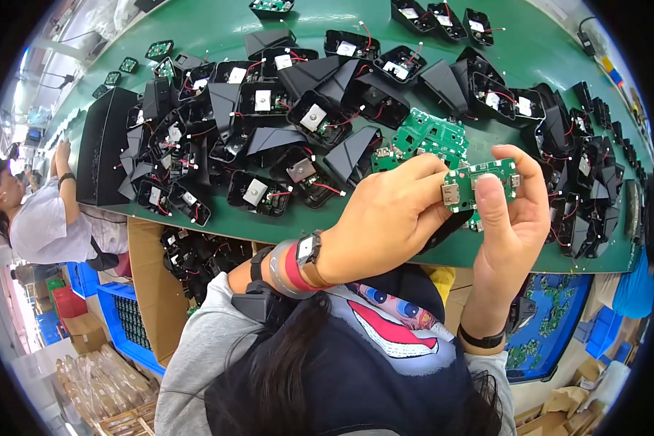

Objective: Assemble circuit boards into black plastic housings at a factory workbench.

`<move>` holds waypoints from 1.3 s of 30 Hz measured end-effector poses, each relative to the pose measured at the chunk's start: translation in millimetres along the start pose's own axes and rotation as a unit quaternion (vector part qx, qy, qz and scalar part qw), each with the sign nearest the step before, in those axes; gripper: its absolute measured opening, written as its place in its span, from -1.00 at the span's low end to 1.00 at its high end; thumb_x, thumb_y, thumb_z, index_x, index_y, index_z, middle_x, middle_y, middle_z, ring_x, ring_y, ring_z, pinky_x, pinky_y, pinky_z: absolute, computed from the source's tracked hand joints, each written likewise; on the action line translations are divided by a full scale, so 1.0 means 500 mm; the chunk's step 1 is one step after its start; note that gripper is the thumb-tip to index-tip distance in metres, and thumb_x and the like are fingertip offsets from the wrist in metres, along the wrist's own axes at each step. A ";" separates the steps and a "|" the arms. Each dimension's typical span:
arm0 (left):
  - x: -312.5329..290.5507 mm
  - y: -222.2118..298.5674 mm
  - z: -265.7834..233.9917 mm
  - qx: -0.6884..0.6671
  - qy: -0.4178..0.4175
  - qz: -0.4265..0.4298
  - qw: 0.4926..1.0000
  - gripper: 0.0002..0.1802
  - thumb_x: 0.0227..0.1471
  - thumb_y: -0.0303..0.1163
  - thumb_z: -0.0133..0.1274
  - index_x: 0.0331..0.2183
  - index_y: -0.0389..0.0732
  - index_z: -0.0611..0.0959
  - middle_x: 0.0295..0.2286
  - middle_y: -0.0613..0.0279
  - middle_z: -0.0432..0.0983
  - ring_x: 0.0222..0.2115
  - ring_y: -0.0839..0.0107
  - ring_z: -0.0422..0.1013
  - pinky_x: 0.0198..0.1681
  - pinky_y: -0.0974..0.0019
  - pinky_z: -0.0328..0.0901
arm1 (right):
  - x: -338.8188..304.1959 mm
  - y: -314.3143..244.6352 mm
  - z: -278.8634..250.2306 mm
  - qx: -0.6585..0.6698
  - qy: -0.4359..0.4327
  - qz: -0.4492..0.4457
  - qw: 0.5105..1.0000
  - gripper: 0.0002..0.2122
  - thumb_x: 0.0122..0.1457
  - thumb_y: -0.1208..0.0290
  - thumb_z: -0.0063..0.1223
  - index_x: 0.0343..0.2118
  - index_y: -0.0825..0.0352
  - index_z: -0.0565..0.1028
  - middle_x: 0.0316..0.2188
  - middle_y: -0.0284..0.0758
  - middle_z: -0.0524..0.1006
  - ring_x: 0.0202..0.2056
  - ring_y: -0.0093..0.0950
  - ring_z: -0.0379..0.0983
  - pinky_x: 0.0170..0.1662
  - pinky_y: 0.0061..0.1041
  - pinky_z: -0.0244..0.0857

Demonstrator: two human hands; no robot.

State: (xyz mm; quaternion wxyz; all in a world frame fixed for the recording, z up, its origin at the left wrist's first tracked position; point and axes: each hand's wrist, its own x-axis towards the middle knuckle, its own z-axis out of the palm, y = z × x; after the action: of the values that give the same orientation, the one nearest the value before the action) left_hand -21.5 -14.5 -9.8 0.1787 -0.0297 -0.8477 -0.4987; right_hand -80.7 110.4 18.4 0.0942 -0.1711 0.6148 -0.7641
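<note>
Fingers of both hands met on one small green circuit board [481, 184], held up in the air above the near edge of the green bench [218, 29]
- Right hand [512, 218]: thumb pressed flat on the board's face, forefinger curled over its top right corner; board pinched between them
- Left hand [385, 218]: fingers bunched together, tips touching the board's left edge beside its metal socket; the nearer hand to that socket
- Board: long axis ran roughly left to right, sloping slightly; it lay between the two hands, directly at the fingertips, no gap
- Beneath and behind: stack of green circuit boards [421, 138] on the bench, well apart from the held one
- Around: black plastic housings [258, 192] with red wires, crowded across the bench
- Far left: another person [43, 218] at work
</note>
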 end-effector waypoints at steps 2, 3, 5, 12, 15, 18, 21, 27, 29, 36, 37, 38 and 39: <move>-0.001 -0.002 0.002 0.005 0.010 0.006 1.000 -0.74 -0.15 -0.61 0.00 -0.29 -0.29 0.54 -0.39 0.09 0.45 -0.39 0.14 0.42 -0.33 0.28 0.32 | 0.001 0.012 -0.016 0.009 -0.027 0.024 0.999 -0.69 0.05 0.53 0.12 -0.13 0.44 0.36 -0.35 -0.39 0.45 -0.37 -0.70 0.36 -0.28 -0.75 0.24; -0.001 -0.003 0.003 -0.004 0.031 0.002 1.000 -0.74 -0.15 -0.62 -0.02 -0.29 -0.29 0.54 -0.40 0.08 0.45 -0.39 0.14 0.42 -0.33 0.28 0.32 | 0.001 0.015 -0.022 0.019 -0.050 0.045 0.998 -0.69 0.05 0.54 0.12 -0.13 0.43 0.36 -0.33 -0.38 0.45 -0.33 -0.69 0.36 -0.25 -0.73 0.23; -0.001 -0.007 0.004 -0.013 0.052 0.000 0.999 -0.74 -0.14 -0.63 -0.04 -0.30 -0.29 0.54 -0.41 0.07 0.45 -0.40 0.13 0.42 -0.33 0.27 0.32 | -0.002 0.014 -0.012 0.031 -0.039 0.046 0.998 -0.70 0.04 0.55 0.12 -0.14 0.43 0.37 -0.33 -0.39 0.45 -0.31 -0.69 0.36 -0.23 -0.73 0.22; 0.002 -0.011 0.004 -0.029 0.041 -0.024 0.998 -0.73 -0.15 -0.61 -0.05 -0.29 -0.28 0.56 -0.44 0.08 0.46 -0.40 0.12 0.43 -0.34 0.28 0.32 | -0.016 0.042 -0.029 -0.033 -0.007 0.010 0.999 -0.77 0.16 0.44 0.01 -0.17 0.45 0.43 -0.34 -0.40 0.46 -0.39 -0.73 0.35 -0.34 -0.79 0.20; 0.002 -0.012 0.007 -0.012 0.030 -0.025 0.999 -0.73 -0.14 -0.60 -0.06 -0.28 -0.26 0.56 -0.43 0.08 0.47 -0.40 0.12 0.43 -0.33 0.27 0.32 | -0.023 0.050 -0.025 -0.073 0.042 -0.009 0.996 -0.77 0.21 0.41 -0.07 -0.22 0.48 0.48 -0.37 -0.40 0.49 -0.47 -0.75 0.33 -0.42 -0.79 0.18; -0.001 -0.013 0.012 -0.017 0.009 -0.027 0.999 -0.72 -0.13 -0.60 -0.08 -0.28 -0.27 0.56 -0.42 0.08 0.47 -0.40 0.12 0.43 -0.33 0.27 0.32 | -0.030 0.048 -0.020 -0.129 0.061 -0.039 0.989 -0.78 0.21 0.42 -0.08 -0.22 0.50 0.48 -0.36 -0.39 0.49 -0.45 -0.75 0.31 -0.42 -0.79 0.16; -0.003 -0.013 0.016 -0.058 -0.015 -0.021 0.998 -0.70 -0.12 -0.61 -0.11 -0.25 -0.29 0.55 -0.38 0.07 0.45 -0.37 0.14 0.42 -0.30 0.28 0.31 | -0.030 0.058 -0.013 -0.183 0.091 -0.098 0.974 -0.80 0.21 0.46 -0.11 -0.24 0.50 0.47 -0.38 -0.40 0.48 -0.46 -0.75 0.28 -0.43 -0.78 0.13; -0.004 -0.020 0.024 -0.180 -0.098 -0.004 0.979 -0.56 -0.03 -0.57 -0.16 -0.03 -0.30 0.39 -0.19 0.11 0.37 -0.20 0.35 0.33 -0.13 0.40 0.22 | -0.016 0.075 -0.029 -0.257 0.129 -0.121 0.950 -0.88 0.19 0.53 -0.14 -0.37 0.46 0.44 -0.49 -0.45 0.42 -0.50 -0.77 0.23 -0.48 -0.78 0.07; -0.009 -0.006 0.031 -0.295 -0.100 -0.124 0.942 -0.51 0.05 -0.56 -0.23 0.08 -0.28 0.28 -0.15 0.22 0.36 -0.17 0.51 0.27 -0.10 0.45 0.20 | -0.016 0.075 -0.031 -0.281 0.132 -0.124 0.943 -0.83 0.21 0.48 -0.17 -0.41 0.45 0.43 -0.54 -0.49 0.39 -0.54 -0.79 0.19 -0.51 -0.79 0.02; -0.011 -0.002 0.037 -0.435 -0.044 -0.240 0.867 -0.41 0.07 -0.57 -0.29 0.17 -0.19 0.15 -0.14 0.36 0.33 -0.21 0.66 0.24 -0.17 0.55 0.19 | -0.058 0.050 -0.035 -0.422 0.058 -0.163 0.890 -0.86 0.13 0.54 -0.11 -0.37 0.45 0.50 -0.50 -0.24 0.49 -0.48 -0.35 0.33 -0.37 -0.44 0.22; -0.011 -0.002 0.039 -0.436 -0.046 -0.240 0.866 -0.41 0.07 -0.57 -0.29 0.17 -0.19 0.15 -0.14 0.36 0.33 -0.21 0.66 0.24 -0.17 0.55 0.19 | -0.063 0.046 -0.029 -0.441 0.051 -0.174 0.879 -0.91 0.07 0.59 -0.02 -0.37 0.44 0.49 -0.54 -0.26 0.47 -0.52 -0.38 0.30 -0.42 -0.47 0.19; -0.010 -0.003 0.040 -0.430 -0.046 -0.234 0.871 -0.42 0.06 -0.53 -0.29 0.16 -0.20 0.15 -0.20 0.35 0.33 -0.29 0.66 0.25 -0.25 0.54 0.24 | -0.063 0.043 -0.024 -0.440 0.039 -0.172 0.881 -0.91 0.04 0.60 0.01 -0.36 0.43 0.49 -0.56 -0.27 0.44 -0.53 -0.40 0.29 -0.44 -0.47 0.17; -0.009 -0.005 0.041 -0.424 -0.046 -0.228 0.875 -0.42 0.06 -0.48 -0.28 0.15 -0.21 0.16 -0.26 0.35 0.34 -0.37 0.66 0.26 -0.34 0.52 0.28 | -0.061 0.042 -0.022 -0.439 0.026 -0.170 0.882 -0.90 0.02 0.61 0.05 -0.36 0.42 0.48 -0.58 -0.29 0.42 -0.54 -0.41 0.27 -0.46 -0.48 0.15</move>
State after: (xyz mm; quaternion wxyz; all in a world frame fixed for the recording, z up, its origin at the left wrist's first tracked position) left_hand -23.7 2.6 -22.3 -0.0088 0.0688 -0.5459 -0.8350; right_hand -58.3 126.6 -8.4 -0.1377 -0.2770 0.8509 -0.4246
